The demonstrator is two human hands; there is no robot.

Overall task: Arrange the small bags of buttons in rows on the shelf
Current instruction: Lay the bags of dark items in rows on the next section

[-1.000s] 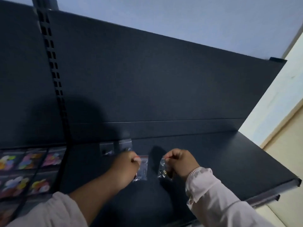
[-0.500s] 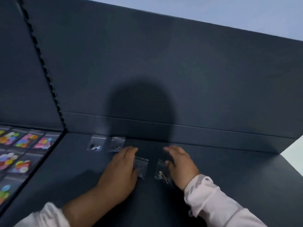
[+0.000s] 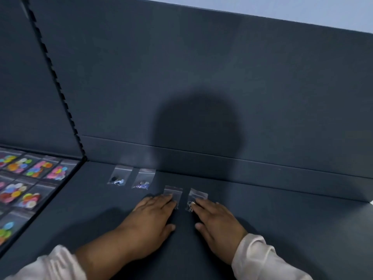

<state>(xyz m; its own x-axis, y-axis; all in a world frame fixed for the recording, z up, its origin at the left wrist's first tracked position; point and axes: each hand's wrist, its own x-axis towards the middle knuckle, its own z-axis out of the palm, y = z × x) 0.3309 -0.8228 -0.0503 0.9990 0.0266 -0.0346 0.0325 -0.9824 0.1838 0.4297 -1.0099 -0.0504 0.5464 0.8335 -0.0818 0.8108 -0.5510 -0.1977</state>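
- Head view, shelf (image 3: 282,219): a dark flat board with a dark back panel (image 3: 201,77) rising behind it. Four small clear bags of buttons lie on it, towards the back.
- Head view, loose pair: the first bag (image 3: 119,176) and the second bag (image 3: 143,179) lie flat, side by side but apart, close to the panel. No hand touches either.
- Head view, pair in hand: the third bag (image 3: 173,196) and the fourth bag (image 3: 196,197) lie just to the right. They sit slightly nearer the viewer than the first pair, so the line of four steps forward.
- Head view, left hand (image 3: 153,217): flat, palm down, fingers straight. Its fingertips rest on the lower part of the third bag, and it grips nothing.
- Head view, right hand (image 3: 218,221): likewise flat with straight fingers, its fingertips resting on the lower part of the fourth bag.
- Head view, left bay (image 3: 36,174): the neighbouring shelf carries close rows of bags of coloured buttons.
- Progress, as a judgement: the task looks early. One row is begun with four bags, and the last two probably need sliding back to line up with the first pair. Further rows are left to lay, and no supply of bags is in view.
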